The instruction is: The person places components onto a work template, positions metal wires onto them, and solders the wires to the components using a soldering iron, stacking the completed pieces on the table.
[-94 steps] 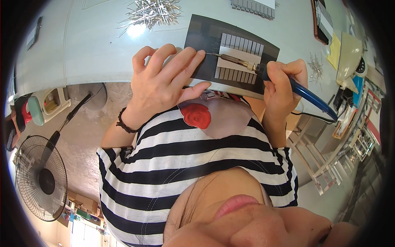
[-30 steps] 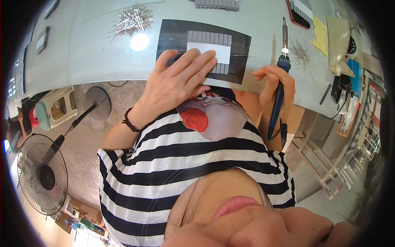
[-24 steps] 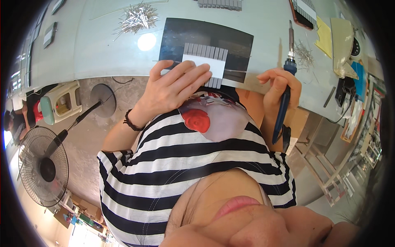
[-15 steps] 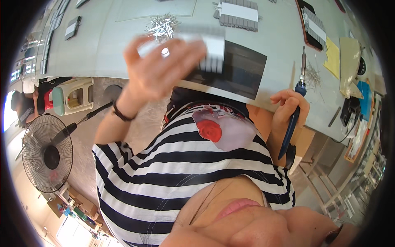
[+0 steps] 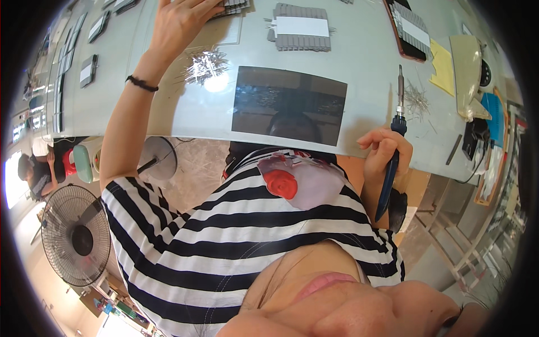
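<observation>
My left hand (image 5: pixel 182 22) is stretched to the far side of the table, its fingers closed at the edge of a grey ribbed block (image 5: pixel 233 8). The picture's upper rim cuts off part of that hand and the block. In my right hand (image 5: pixel 387 151), near the table's front edge, is a soldering iron (image 5: pixel 396 135) with a blue handle, its metal tip pointing away from me. A dark rectangular panel (image 5: pixel 289 106) lies flat between my hands. Beyond it sits another grey ribbed stack (image 5: pixel 302 27) with a white band around its middle.
Loose shiny metal wires (image 5: pixel 205 64) form a heap left of the panel. Thinner clippings (image 5: pixel 416 100) lie beside the iron's tip. At the right are a phone-like dark slab (image 5: pixel 403 33) under a grey stack, and yellow paper (image 5: pixel 442 67). A fan (image 5: pixel 76 236) stands at left.
My left hand has moved from above the panel to the table's far side, carrying a grey ribbed block with a white band. The right hand keeps its hold on the soldering iron.
</observation>
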`<action>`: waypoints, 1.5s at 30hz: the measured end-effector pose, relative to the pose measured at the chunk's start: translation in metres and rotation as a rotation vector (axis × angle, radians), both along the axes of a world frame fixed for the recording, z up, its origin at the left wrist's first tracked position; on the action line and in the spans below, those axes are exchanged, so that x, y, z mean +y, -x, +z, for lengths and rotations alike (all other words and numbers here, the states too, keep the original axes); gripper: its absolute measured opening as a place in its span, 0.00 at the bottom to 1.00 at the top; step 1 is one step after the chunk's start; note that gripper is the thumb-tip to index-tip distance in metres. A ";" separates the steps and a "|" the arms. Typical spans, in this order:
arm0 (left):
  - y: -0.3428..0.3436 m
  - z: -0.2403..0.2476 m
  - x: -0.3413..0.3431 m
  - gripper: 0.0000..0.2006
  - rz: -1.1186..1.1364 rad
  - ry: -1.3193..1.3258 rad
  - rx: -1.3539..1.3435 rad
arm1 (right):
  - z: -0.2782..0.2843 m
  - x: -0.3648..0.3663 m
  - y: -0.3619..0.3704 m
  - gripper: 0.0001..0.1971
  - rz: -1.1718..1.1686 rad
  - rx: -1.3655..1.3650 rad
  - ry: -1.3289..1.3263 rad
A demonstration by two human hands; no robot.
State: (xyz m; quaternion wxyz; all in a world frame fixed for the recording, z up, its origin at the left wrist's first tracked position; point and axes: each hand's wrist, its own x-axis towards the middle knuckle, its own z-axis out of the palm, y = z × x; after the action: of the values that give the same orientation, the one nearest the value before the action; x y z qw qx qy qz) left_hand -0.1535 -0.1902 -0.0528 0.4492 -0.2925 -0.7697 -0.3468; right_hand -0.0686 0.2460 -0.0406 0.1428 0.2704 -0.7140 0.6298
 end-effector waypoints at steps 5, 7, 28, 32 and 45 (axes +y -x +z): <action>-0.005 0.014 0.039 0.19 -0.065 -0.055 0.154 | 0.005 0.002 0.001 0.17 0.030 -0.019 0.000; -0.031 0.071 0.091 0.26 0.339 0.856 -0.331 | 0.008 0.006 0.000 0.18 0.017 -0.031 -0.018; -0.019 0.058 0.130 0.19 0.166 0.763 -0.395 | 0.002 0.088 0.016 0.10 -0.180 0.209 -0.306; -0.017 0.059 0.128 0.19 0.150 0.771 -0.367 | -0.001 0.085 0.019 0.10 -0.159 0.268 -0.266; -0.024 0.072 0.129 0.14 0.143 0.858 0.015 | 0.018 0.070 0.040 0.16 -0.298 0.368 -0.371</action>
State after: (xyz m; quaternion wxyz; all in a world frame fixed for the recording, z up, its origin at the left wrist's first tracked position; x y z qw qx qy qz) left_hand -0.1299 -0.0609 0.0191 0.3153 -0.4011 -0.8592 0.0385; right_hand -0.1084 0.3160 -0.0228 0.3089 0.2938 -0.8107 0.4014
